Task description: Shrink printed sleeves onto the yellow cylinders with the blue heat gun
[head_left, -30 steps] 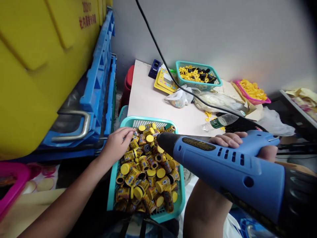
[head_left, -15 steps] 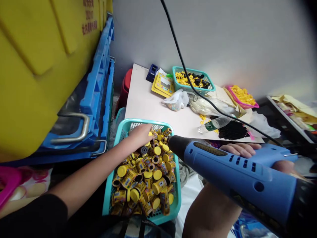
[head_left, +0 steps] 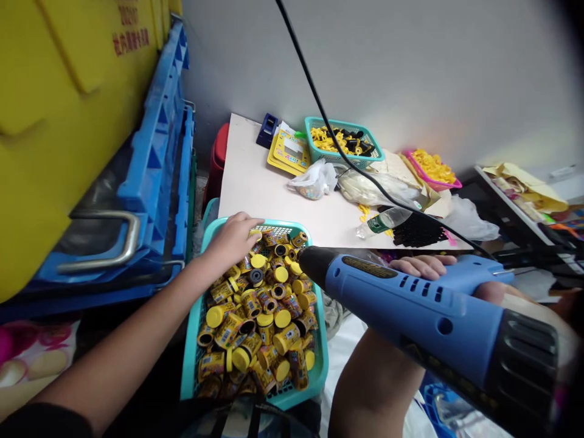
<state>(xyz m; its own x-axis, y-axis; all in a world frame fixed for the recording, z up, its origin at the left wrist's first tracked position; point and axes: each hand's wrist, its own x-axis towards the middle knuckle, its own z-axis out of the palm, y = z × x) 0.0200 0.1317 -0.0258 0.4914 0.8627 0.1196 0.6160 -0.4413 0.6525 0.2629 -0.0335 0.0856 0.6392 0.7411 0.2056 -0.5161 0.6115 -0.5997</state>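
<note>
My left hand (head_left: 233, 238) is over the far left corner of a turquoise basket (head_left: 186, 365). Its fingers are closed on a small canister (head_left: 255, 235) with a yellow cap, partly covered by the fingers. Yellow-labelled canisters (head_left: 264, 327) lie heaped in the basket, some capped and some showing dark open ends. My right hand (head_left: 422, 266) is wrapped round the handle of a blue heat gun (head_left: 410, 304). The gun's black nozzle points left at the basket's right rim; the far side of the grip is hidden.
Behind the basket stands a white table (head_left: 255, 182) with a smaller turquoise basket (head_left: 369, 161) of yellow and black parts, a plastic bottle (head_left: 383, 222) and a pink basket (head_left: 433, 182). A black cord (head_left: 314, 91) hangs across the view. Blue crates (head_left: 150, 146) rise at left.
My left hand has drawn back leftward to the basket's corner, the yellow-capped canister moving along with it. The heat gun stays by the right rim. The view has shifted slightly.
</note>
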